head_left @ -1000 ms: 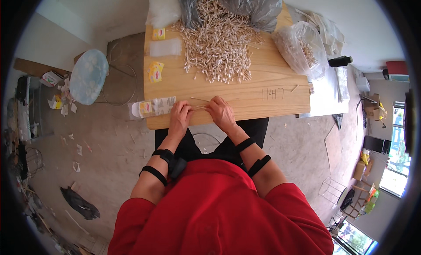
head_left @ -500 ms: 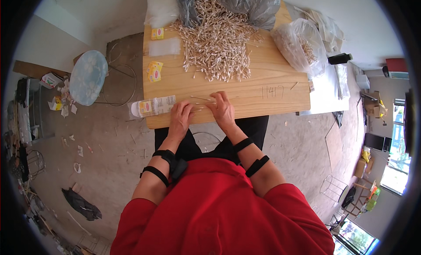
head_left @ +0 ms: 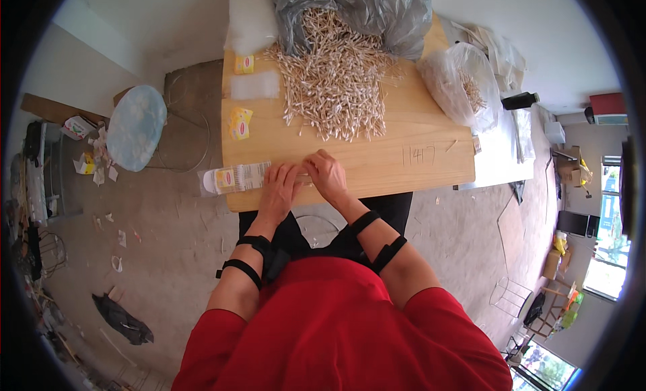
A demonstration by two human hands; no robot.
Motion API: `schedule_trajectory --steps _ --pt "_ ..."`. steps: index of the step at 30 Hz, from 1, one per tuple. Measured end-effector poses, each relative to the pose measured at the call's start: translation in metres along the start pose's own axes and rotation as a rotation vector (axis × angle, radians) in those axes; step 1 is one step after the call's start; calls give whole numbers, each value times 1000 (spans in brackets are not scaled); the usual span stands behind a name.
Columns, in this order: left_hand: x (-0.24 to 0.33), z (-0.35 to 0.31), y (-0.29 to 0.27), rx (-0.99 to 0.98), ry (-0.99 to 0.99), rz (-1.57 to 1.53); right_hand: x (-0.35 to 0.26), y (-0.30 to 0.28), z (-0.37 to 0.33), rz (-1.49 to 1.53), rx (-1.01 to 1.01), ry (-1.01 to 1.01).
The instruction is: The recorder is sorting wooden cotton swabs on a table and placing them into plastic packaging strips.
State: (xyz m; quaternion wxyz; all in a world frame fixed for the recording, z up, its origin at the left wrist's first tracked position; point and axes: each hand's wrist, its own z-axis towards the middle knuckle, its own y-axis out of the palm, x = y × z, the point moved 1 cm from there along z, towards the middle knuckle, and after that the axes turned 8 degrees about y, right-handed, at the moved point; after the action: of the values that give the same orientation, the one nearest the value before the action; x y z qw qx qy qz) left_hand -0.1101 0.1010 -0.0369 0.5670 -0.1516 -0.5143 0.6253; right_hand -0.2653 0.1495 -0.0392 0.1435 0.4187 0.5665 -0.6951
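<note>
A clear plastic bag point(head_left: 257, 175) of cotton swabs with a yellow label lies flat at the table's near left edge. Against its right end is my left hand point(head_left: 280, 188), palm down with curled fingers; what they hold is hidden. My right hand point(head_left: 327, 177) is close beside it, fingers pinched together over a few cotton swabs point(head_left: 306, 179) whose ends show between the hands. Farther back, a large heap of loose cotton swabs point(head_left: 336, 98) spills from a grey plastic bag point(head_left: 393, 17).
Yellow label cards point(head_left: 240, 123), more yellow cards point(head_left: 244, 64) and stacked clear bags point(head_left: 254, 85) line the wooden table's point(head_left: 383, 169) left side. At the right sits a clear bag point(head_left: 444, 81) with swabs. A round blue-topped stool point(head_left: 136, 128) stands left, a black bottle point(head_left: 520, 100) far right.
My right hand has moved left, right up to my left hand, and its fingers have closed in. Loose swabs that showed between the hands are now mostly covered. The view has shifted slightly.
</note>
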Motion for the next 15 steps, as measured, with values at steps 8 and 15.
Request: schedule_trajectory --steps 8,15 --pt "0 0 11 -111 -37 -40 -4 15 88 -287 300 392" --pt "-4 -11 12 -86 -17 -50 40 -33 23 -118 75 49"
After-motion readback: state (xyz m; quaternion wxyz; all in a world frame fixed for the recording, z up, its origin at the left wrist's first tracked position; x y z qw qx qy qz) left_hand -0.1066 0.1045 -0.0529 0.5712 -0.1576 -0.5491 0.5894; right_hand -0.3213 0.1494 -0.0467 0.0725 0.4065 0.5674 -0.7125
